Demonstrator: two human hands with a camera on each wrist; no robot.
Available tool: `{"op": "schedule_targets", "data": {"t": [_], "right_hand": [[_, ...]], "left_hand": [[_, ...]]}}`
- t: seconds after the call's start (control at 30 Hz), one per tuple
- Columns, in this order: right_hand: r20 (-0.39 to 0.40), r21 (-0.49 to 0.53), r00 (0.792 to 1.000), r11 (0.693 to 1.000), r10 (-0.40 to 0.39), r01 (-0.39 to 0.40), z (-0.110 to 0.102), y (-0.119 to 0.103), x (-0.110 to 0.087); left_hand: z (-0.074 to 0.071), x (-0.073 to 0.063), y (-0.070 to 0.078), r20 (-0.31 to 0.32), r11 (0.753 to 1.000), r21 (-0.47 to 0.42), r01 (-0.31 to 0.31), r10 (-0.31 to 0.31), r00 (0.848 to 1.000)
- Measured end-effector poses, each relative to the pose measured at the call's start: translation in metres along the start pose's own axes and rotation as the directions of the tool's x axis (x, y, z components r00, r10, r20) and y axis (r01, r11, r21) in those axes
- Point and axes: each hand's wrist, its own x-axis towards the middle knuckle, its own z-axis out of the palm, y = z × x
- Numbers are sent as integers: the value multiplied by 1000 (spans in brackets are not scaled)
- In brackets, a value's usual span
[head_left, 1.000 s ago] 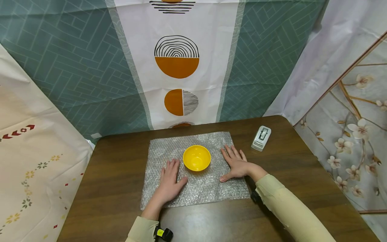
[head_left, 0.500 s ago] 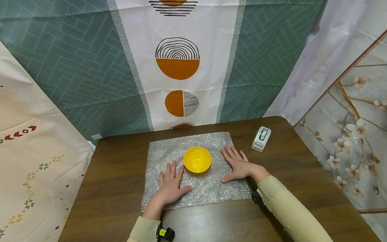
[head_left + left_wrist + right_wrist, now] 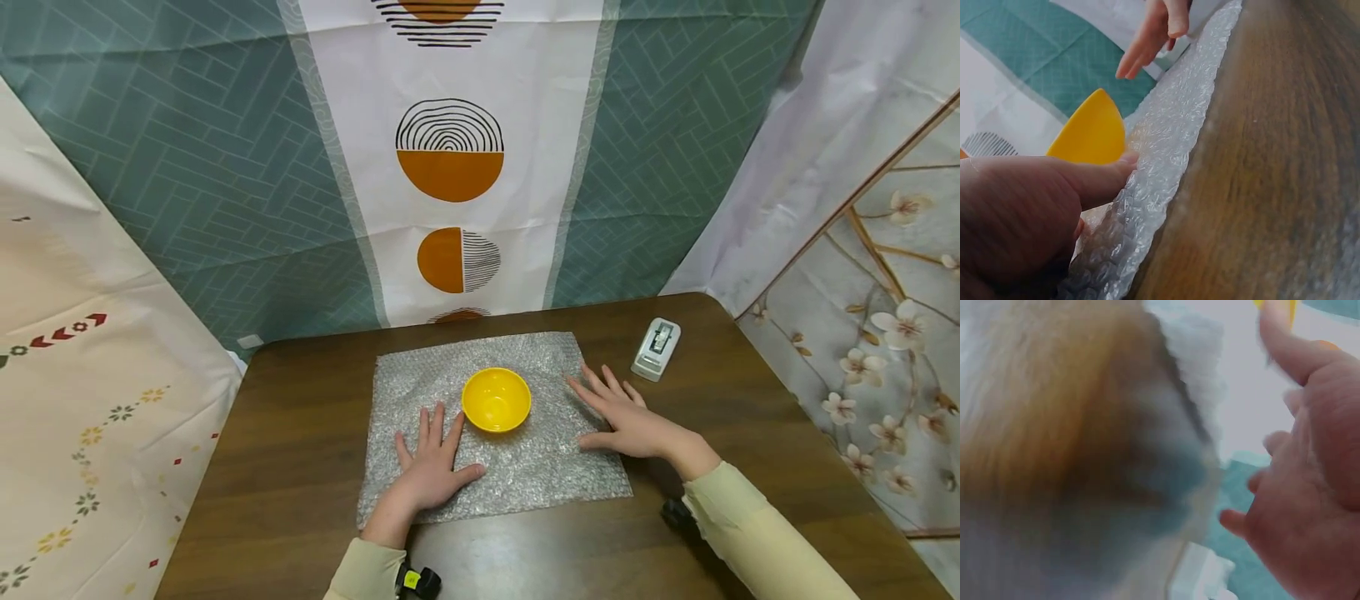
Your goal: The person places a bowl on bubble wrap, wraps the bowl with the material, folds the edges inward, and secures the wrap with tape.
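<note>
A yellow bowl (image 3: 497,402) sits upright near the middle of a sheet of bubble wrap (image 3: 525,475) that lies flat on the table. My left hand (image 3: 431,475) rests on the wrap with fingers spread, its fingertips close to the bowl's left side. In the left wrist view the thumb (image 3: 1107,178) lies along the wrap in front of the bowl (image 3: 1094,131). Over the right edge of the wrap, my right hand (image 3: 626,421) is raised with its fingers apart and nothing in them. The right wrist view shows that hand (image 3: 1310,456) with the palm bare.
A white device with a grey-black slot (image 3: 656,350) lies at the back right of the dark wooden table (image 3: 285,467). Patterned cloths hang behind the table (image 3: 465,175) and along both sides.
My right hand has lifted off the bubble wrap and shifted a little right. The left hand slid slightly down and spread its fingers at first, then stayed put. The bowl stands where it was.
</note>
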Motion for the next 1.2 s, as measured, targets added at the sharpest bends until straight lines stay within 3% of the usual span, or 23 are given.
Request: {"op": "schedule_targets", "data": {"t": [0.23,0.57,0.9,1.07,1.2], "right_hand": [[59,-155,992,980,-115,123,-15,-8,-27],[224,-18,973,998,-60,66,-16,-10,-34],[136,-21,991,1000,-1,4,-12,-8,-28],[48,-88,999,996,-20,24,-10,-8,-15],[32,-119,999,993,-9,13,-11,-8,-6]], "left_hand": [[0,-1,0,6,1000,-18,16,-16,1000],[-3,-2,3,19,1000,-21,21,-21,1000],[1,1,2,-1,1000,-23,8,-8,1000],[0,0,3,-8,999,-39,8,-9,1000],[-2,-2,5,2,999,-31,15,-15,1000]]}}
